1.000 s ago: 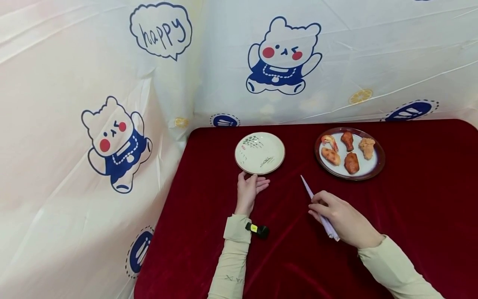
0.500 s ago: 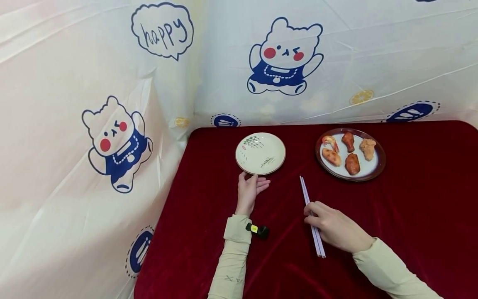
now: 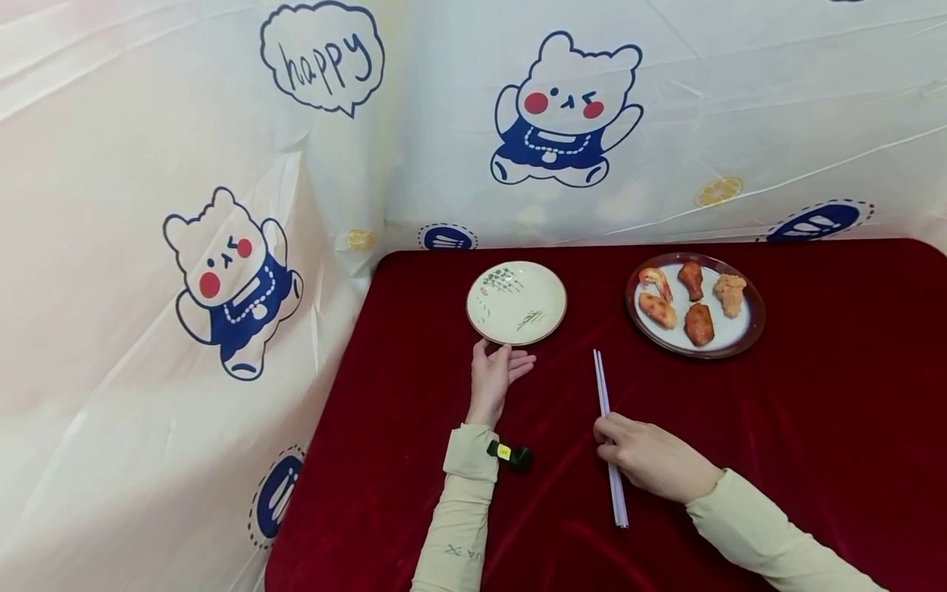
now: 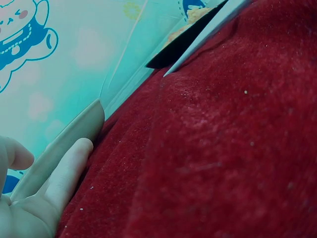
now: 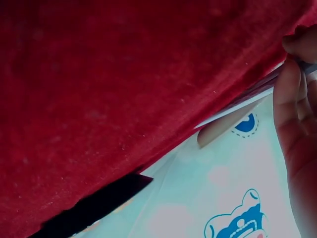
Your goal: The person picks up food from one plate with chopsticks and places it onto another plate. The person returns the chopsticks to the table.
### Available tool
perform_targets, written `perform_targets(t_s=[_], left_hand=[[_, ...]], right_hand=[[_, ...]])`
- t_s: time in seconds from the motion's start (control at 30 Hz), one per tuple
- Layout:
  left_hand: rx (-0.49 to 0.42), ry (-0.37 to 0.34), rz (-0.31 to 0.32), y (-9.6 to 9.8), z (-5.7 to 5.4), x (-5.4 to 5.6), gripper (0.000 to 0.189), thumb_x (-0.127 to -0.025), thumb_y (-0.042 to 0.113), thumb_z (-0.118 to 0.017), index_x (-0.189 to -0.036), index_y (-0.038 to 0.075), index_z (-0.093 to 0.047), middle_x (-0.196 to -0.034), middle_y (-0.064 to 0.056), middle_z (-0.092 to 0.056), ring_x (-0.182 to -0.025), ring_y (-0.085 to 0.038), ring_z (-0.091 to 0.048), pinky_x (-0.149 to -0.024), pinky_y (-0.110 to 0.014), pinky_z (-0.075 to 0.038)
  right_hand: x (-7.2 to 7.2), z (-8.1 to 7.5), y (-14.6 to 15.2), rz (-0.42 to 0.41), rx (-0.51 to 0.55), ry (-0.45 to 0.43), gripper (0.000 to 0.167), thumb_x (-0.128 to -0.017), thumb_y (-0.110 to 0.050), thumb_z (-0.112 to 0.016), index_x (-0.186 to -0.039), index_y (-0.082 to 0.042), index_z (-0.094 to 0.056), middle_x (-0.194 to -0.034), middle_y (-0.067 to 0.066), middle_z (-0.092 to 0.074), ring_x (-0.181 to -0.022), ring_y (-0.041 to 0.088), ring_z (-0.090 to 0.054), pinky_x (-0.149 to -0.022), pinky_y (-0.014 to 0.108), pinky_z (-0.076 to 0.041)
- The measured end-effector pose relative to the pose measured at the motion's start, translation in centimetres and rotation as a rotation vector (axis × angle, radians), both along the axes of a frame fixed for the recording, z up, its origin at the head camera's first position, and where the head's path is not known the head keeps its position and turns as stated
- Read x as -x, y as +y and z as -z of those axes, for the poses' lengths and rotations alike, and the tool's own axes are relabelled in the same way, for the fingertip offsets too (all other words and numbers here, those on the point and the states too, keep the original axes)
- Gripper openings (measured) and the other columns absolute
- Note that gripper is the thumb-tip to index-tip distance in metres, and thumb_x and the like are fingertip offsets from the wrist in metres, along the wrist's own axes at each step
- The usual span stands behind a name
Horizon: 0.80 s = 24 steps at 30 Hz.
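My right hand holds a pair of pale lilac chopsticks close over the red cloth. Their thin ends point away toward the back, and the blunt ends stick out below the fingers. In the right wrist view, the chopsticks run out from between thumb and fingers. My left hand touches the near rim of a white plate with green painted sprigs and a thin brown edge. One finger lies straight along the plate's outer side in the left wrist view.
At the back right stands a brown-rimmed plate bearing several food pieces: a shrimp, a drumstick, a fried chicken piece and browned pieces. Dark red velvet cloth covers the table. A printed white curtain rises behind and at left.
My right hand has shifted left and toward me along the chopsticks, which have swung from slanted to nearly straight ahead. The left hand and both plates have stayed put.
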<state>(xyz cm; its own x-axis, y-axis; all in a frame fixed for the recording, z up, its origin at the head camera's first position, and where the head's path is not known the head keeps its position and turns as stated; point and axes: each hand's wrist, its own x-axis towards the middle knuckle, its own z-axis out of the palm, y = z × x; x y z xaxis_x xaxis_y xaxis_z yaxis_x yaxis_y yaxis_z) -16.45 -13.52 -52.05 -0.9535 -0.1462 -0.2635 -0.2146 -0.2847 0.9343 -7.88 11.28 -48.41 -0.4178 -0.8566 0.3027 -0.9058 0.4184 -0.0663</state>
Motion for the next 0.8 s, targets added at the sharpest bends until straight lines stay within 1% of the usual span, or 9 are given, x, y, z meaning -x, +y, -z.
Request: perform_targets(t_s=[0.23,0.47,0.63,0.8], left_hand=[[0.005,0.005,0.004,0.07,-0.10,-0.10,0.057,-0.101,0.014,-0.047,-0.148,0.006,-0.017,-0.108,-0.027,-0.063,-0.093,-0.031,-0.072,-0.084,-0.036,-0.061],[0.000,0.013,0.019,0.04,-0.22,-0.14,0.059,-0.101,0.015,-0.048,-0.149,0.007,-0.015,-0.112,-0.031,-0.062,-0.096,-0.033,-0.071,-0.086,-0.038,-0.060],[0.002,0.016,0.016,0.10,-0.25,-0.14,0.057,-0.101,0.014,-0.047,-0.148,0.006,-0.016,-0.110,-0.030,-0.062,-0.094,-0.032,-0.071,-0.085,-0.037,-0.060],[0.005,0.012,-0.001,0.16,-0.34,-0.15,0.057,-0.100,0.012,-0.047,-0.147,0.005,-0.017,-0.104,-0.026,-0.065,-0.089,-0.028,-0.073,-0.082,-0.036,-0.061]], right_hand=[[0.01,0.33,0.14,-0.003,-0.024,0.020,0.018,-0.075,0.000,-0.074,-0.077,-0.017,-0.069,-0.087,-0.003,-0.051,-0.081,0.010,-0.049,-0.062,0.019,-0.051],[-0.14,0.00,0.23,0.009,-0.051,0.007,0.016,-0.075,-0.001,-0.076,-0.080,-0.015,-0.071,-0.088,-0.002,-0.053,-0.084,0.011,-0.051,-0.063,0.018,-0.052],[-0.23,-0.05,0.37,0.015,-0.062,0.008,0.016,-0.074,-0.002,-0.079,-0.083,-0.014,-0.073,-0.091,-0.001,-0.057,-0.086,0.011,-0.053,-0.065,0.019,-0.054],[-0.36,0.12,0.48,0.019,-0.054,0.005,0.016,-0.074,-0.004,-0.080,-0.085,-0.014,-0.075,-0.092,-0.001,-0.058,-0.085,0.010,-0.053,-0.066,0.018,-0.054]])
